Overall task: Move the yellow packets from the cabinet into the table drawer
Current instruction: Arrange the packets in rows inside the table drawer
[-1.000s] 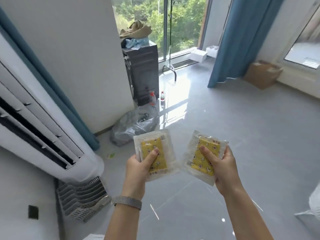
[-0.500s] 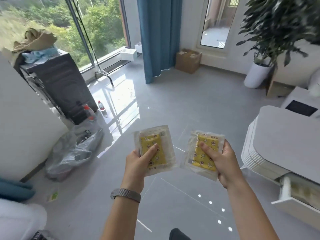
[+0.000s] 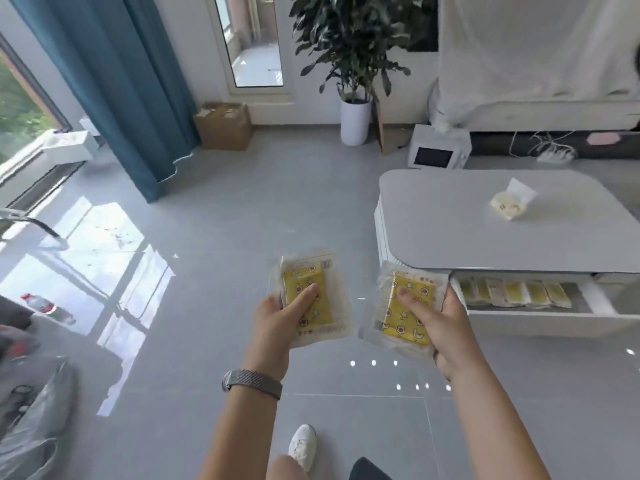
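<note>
Out over the grey floor tiles, short of the table (image 3: 485, 220), we carry one yellow packet in each hand, and the open table drawer (image 3: 526, 299) waits just ahead and to the right with a row of packets (image 3: 512, 292) already lying in it. Our left hand (image 3: 277, 320) grips the left packet (image 3: 311, 299) with the thumb pressed across its yellow face and the fingers curled behind; our right hand (image 3: 440, 323) grips the right packet (image 3: 401, 310) the same way, thumb on top, fingers wrapped round the far edge. Both forearms reach forward at about waist height, hands well apart, each packet held nearly flat and face up, the right one tilted a little toward the drawer. What worries us most is the slick clear wrapping: each hold looks like a light pinch near one side, so a packet could slide free over the floor if we loosen the thumb before it is above the drawer. The drawer also looks fairly full along its back row, so a packet dropped carelessly may land on the others, ride up and catch when the drawer is pushed shut. We also judge the drawer's front lip to be a snag point if the right hand comes in too low. The cabinet is not in view.
</note>
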Demonstrator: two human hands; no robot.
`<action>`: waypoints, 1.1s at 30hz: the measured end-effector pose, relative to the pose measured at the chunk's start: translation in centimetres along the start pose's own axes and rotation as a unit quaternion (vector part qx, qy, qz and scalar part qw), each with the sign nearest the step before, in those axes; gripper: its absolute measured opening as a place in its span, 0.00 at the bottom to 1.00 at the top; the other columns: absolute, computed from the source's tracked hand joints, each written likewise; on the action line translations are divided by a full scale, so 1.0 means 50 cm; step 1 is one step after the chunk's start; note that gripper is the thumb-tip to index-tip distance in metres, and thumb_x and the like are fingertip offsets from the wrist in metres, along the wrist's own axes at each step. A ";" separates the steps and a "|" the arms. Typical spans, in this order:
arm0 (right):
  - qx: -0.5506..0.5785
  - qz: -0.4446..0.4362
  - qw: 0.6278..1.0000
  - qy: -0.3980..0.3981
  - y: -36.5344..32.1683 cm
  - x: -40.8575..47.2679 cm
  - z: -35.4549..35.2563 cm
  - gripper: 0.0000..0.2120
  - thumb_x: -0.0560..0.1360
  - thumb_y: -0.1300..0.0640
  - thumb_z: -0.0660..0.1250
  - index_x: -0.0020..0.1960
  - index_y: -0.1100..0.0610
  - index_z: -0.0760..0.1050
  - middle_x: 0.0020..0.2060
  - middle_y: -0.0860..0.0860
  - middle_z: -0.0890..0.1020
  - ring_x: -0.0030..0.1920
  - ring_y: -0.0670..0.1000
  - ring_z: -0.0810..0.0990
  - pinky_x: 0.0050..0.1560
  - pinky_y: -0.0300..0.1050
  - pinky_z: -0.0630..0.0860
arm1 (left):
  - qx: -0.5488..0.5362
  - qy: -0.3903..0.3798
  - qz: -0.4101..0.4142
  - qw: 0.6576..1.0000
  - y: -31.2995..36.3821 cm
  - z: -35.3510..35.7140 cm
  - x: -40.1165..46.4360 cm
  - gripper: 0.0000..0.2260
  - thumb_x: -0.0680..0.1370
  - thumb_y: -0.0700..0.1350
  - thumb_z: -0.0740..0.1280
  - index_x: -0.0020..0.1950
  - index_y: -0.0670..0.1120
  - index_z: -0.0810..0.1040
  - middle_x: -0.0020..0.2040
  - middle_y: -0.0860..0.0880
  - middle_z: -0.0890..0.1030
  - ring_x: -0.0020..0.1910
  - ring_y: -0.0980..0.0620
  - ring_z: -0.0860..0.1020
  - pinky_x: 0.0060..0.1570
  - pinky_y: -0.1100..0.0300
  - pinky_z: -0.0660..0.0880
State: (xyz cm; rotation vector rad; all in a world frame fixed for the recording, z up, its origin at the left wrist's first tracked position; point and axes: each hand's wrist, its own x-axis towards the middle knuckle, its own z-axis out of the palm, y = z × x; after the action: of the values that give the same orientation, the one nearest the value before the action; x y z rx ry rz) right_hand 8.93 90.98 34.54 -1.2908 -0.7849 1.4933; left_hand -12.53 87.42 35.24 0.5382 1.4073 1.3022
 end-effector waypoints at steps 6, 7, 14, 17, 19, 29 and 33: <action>0.031 -0.021 0.994 0.102 -0.026 0.042 -0.029 0.16 0.71 0.60 0.74 0.57 0.55 0.76 0.49 0.52 0.86 0.44 0.50 0.86 0.33 0.43 0.80 | 0.058 -0.111 -0.021 0.992 0.034 0.087 0.124 0.08 0.76 0.43 0.72 0.49 0.39 0.84 0.39 0.46 0.85 0.36 0.49 0.84 0.31 0.60 0.77; 0.033 -0.024 0.994 0.102 -0.026 0.046 -0.032 0.16 0.72 0.60 0.74 0.57 0.55 0.76 0.48 0.53 0.86 0.44 0.50 0.86 0.33 0.43 0.80 | 0.063 -0.116 -0.022 0.991 0.041 0.098 0.137 0.08 0.76 0.43 0.73 0.50 0.39 0.84 0.39 0.45 0.85 0.37 0.48 0.84 0.31 0.59 0.78; 0.055 -0.046 0.979 0.192 -0.040 0.089 -0.067 0.16 0.72 0.60 0.74 0.57 0.52 0.76 0.47 0.50 0.86 0.41 0.47 0.86 0.32 0.38 0.79 | 0.083 -0.187 -0.041 0.978 0.053 0.187 0.227 0.08 0.75 0.44 0.73 0.49 0.40 0.83 0.40 0.45 0.85 0.38 0.49 0.84 0.31 0.59 0.78; 0.073 -0.054 0.969 0.228 -0.044 0.107 -0.099 0.18 0.71 0.59 0.75 0.59 0.53 0.75 0.49 0.51 0.85 0.43 0.48 0.86 0.34 0.40 0.80 | 0.100 -0.215 -0.053 0.970 0.037 0.238 0.261 0.07 0.75 0.44 0.73 0.49 0.41 0.83 0.41 0.46 0.86 0.38 0.49 0.84 0.32 0.59 0.78; 0.088 -0.059 0.959 0.263 -0.050 0.117 -0.155 0.18 0.71 0.60 0.74 0.60 0.54 0.75 0.50 0.52 0.85 0.44 0.49 0.86 0.35 0.42 0.81 | 0.120 -0.245 -0.073 0.959 0.013 0.309 0.277 0.07 0.75 0.44 0.73 0.49 0.42 0.83 0.42 0.46 0.86 0.39 0.49 0.85 0.35 0.57 0.78; 0.119 -0.060 0.936 0.325 -0.118 0.201 -0.440 0.19 0.71 0.60 0.74 0.60 0.56 0.75 0.50 0.54 0.86 0.46 0.52 0.86 0.36 0.45 0.82 | 0.161 -0.287 -0.107 0.938 -0.106 0.652 0.299 0.06 0.75 0.43 0.74 0.48 0.41 0.84 0.43 0.44 0.86 0.42 0.46 0.84 0.44 0.52 0.80; 0.107 -0.057 0.941 0.316 -0.174 0.236 -0.565 0.15 0.72 0.62 0.74 0.57 0.56 0.75 0.49 0.54 0.85 0.46 0.52 0.86 0.37 0.46 0.82 | 0.147 -0.289 -0.114 0.939 -0.163 0.796 0.295 0.07 0.76 0.43 0.73 0.51 0.40 0.84 0.46 0.43 0.86 0.45 0.44 0.85 0.44 0.53 0.79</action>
State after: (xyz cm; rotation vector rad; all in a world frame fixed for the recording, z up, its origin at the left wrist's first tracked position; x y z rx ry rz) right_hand 38.90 101.45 32.06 -1.4142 -0.2588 0.9453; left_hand 21.23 113.88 29.81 0.8508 1.1227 0.6670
